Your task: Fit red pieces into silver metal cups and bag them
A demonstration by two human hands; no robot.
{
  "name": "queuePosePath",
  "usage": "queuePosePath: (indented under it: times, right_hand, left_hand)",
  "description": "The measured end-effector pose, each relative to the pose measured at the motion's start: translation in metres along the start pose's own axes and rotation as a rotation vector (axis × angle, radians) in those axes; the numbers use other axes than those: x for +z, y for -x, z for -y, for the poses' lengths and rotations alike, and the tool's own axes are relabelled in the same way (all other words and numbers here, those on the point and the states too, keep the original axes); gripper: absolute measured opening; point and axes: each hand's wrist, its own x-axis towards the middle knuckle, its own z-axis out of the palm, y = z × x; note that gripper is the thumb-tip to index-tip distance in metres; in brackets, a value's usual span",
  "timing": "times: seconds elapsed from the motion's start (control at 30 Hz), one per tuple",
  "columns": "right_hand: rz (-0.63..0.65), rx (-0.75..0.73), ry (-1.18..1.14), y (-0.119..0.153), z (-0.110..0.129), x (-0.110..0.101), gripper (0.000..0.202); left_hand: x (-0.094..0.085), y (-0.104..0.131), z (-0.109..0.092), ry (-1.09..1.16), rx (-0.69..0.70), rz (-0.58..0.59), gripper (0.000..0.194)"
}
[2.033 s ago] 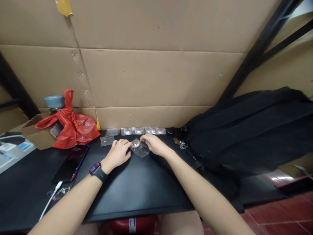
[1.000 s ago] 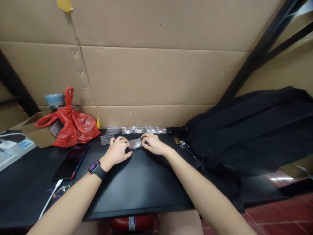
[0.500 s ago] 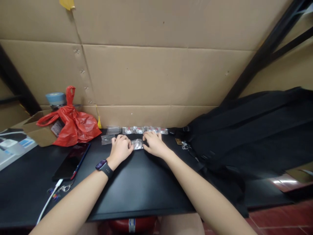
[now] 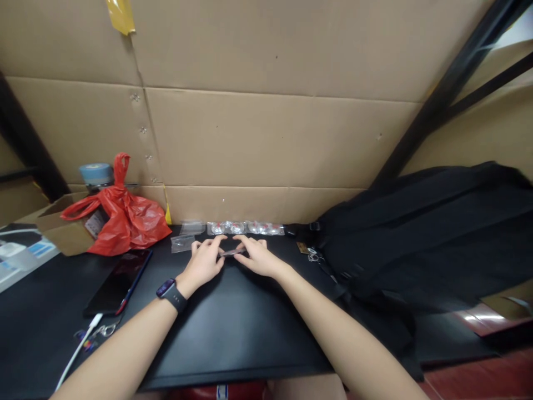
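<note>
A small clear plastic packet (image 4: 232,253) is held just above the black table, tipped up so that I see it nearly edge-on. My left hand (image 4: 206,259) pinches its left end, with the index finger raised. At the other end my right hand (image 4: 259,258) grips the packet between thumb and fingers. Behind the hands, several clear packets (image 4: 236,228) with round silvery pieces and touches of red lie in a row. Flat clear plastic sleeves (image 4: 183,243) lie left of my left hand. The held packet's contents cannot be made out.
On the left are a phone (image 4: 119,282), a white cable (image 4: 79,350), a red plastic bag (image 4: 133,219), a cardboard box (image 4: 62,228) and a blue-lidded jar (image 4: 96,173). A black backpack (image 4: 425,228) fills the right side. A cardboard wall (image 4: 258,139) closes off the back.
The packet has gone from lying almost flat and shiny to being tilted up between both hands. My fingers have shifted to its ends. The camera view has tilted slightly upward.
</note>
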Motion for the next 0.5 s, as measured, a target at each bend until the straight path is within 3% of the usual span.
queuePosePath:
  times: [0.23, 0.5]
  right_hand:
    - [-0.001, 0.021, -0.044, 0.0, -0.005, 0.002, 0.062]
    - [-0.132, 0.106, -0.16, -0.005, -0.006, 0.005, 0.05]
  left_hand:
    - [0.003, -0.003, 0.01, 0.054, -0.107, -0.018, 0.043]
    - [-0.007, -0.003, 0.001, 0.203, -0.195, -0.058, 0.043]
